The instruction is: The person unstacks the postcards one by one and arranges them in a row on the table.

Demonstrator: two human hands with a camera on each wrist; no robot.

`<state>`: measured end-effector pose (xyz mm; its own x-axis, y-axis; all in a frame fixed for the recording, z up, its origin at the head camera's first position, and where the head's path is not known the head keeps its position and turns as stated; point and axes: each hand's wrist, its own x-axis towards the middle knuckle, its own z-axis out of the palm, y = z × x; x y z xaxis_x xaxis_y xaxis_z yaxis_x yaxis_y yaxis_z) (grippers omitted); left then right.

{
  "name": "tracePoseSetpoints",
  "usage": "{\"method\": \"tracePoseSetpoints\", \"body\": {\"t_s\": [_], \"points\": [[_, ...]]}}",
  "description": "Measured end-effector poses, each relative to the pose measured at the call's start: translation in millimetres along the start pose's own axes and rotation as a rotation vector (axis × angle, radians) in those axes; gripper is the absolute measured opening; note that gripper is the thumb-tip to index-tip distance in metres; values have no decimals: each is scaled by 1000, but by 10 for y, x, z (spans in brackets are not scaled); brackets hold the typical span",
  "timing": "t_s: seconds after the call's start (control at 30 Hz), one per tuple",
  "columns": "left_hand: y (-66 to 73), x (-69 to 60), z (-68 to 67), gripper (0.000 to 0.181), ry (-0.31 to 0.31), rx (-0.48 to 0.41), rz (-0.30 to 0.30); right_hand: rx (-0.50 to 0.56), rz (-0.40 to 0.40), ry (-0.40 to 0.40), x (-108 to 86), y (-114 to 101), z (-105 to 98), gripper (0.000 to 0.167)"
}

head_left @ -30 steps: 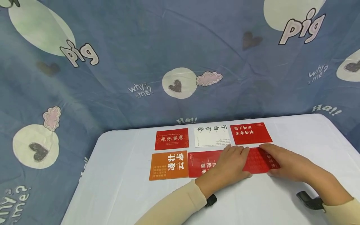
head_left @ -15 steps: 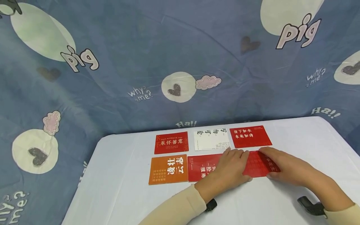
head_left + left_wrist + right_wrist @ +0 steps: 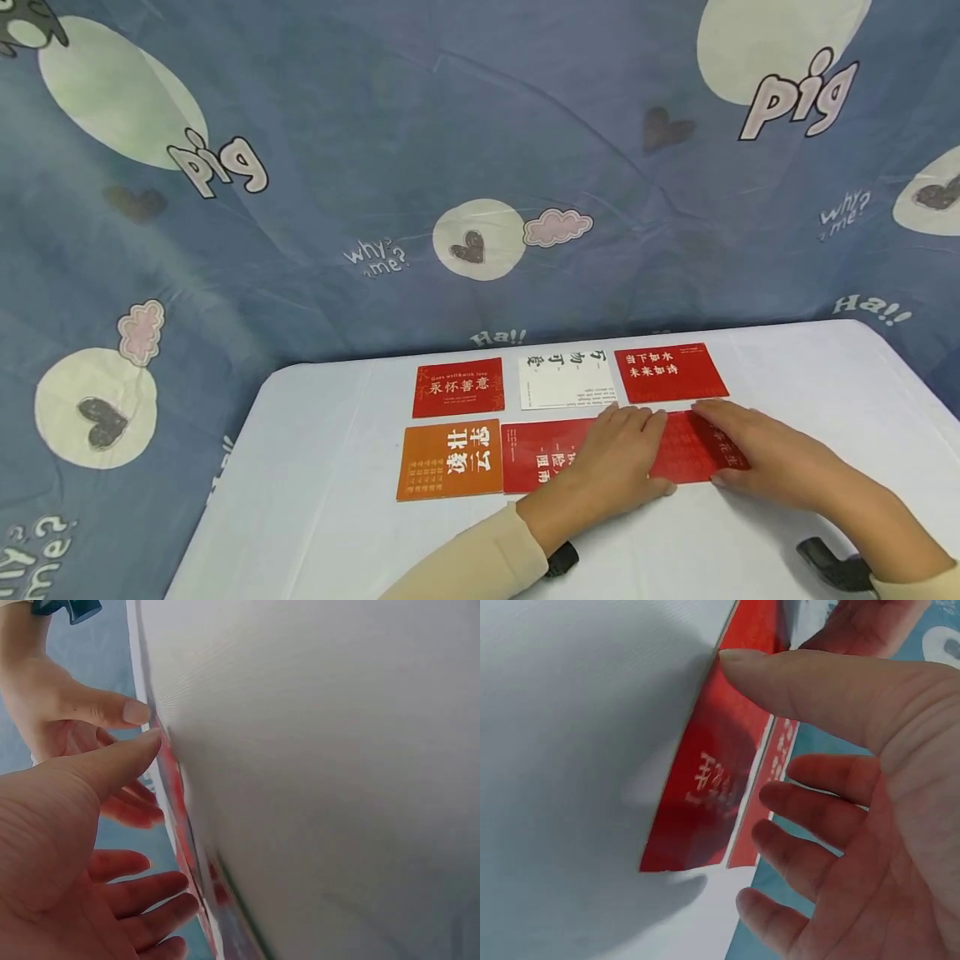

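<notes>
In the head view, my left hand (image 3: 611,462) lies across the front row of cards, its thumb at the near edge and its fingertips at the far edge. It covers part of a red card with white lettering (image 3: 540,450). My right hand (image 3: 780,454) spans the right end of another red card (image 3: 682,450), with thumb and fingers at opposite long edges. The right wrist view shows the thumb touching that card's near edge, the other fingers loosely extended. Left of these lies an orange card (image 3: 450,462). Where the two red cards meet is hidden under my left hand.
A back row holds a red card (image 3: 459,388), a white card (image 3: 566,383) and another red card (image 3: 670,372). All lie flat on a white-covered table (image 3: 322,467). Behind the table hangs a blue patterned cloth (image 3: 360,150). Black straps (image 3: 832,567) show near the wrists.
The whole head view has shifted slightly, with everything sitting lower in it. Both hands stay at the same places on the red cards, with no clear movement of the cards.
</notes>
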<state>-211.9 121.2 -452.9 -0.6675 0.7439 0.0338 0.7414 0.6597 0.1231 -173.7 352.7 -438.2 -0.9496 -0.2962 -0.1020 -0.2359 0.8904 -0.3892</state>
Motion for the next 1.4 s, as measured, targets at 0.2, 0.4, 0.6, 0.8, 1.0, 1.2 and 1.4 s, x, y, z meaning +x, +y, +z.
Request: {"method": "tracePoseSetpoints", "body": {"t_s": [0.2, 0.4, 0.6, 0.8, 1.0, 1.2, 1.4], "points": [[-38, -69, -79, 92, 3, -8, 5, -11, -26, 33, 2, -106, -30, 95], [-100, -125, -135, 94, 11, -41, -9, -25, -47, 49, 16, -214, -73, 97], [-196, -194, -181, 94, 22, -88, -35, -46, -87, 65, 24, -307, -106, 96], [-305, -296, -231, 93, 42, -107, -44, -51, -122, 76, 22, -393, -120, 94], [-488, -472, -302, 96, 19, -183, -80, -42, -123, 57, 72, -514, -94, 97], [-694, -663, -305, 102, -11, -208, -107, -38, -129, 42, 133, -634, -42, 97], [-841, -823, -300, 105, -38, -200, -131, -43, -135, 4, 226, -756, 13, 99]]}}
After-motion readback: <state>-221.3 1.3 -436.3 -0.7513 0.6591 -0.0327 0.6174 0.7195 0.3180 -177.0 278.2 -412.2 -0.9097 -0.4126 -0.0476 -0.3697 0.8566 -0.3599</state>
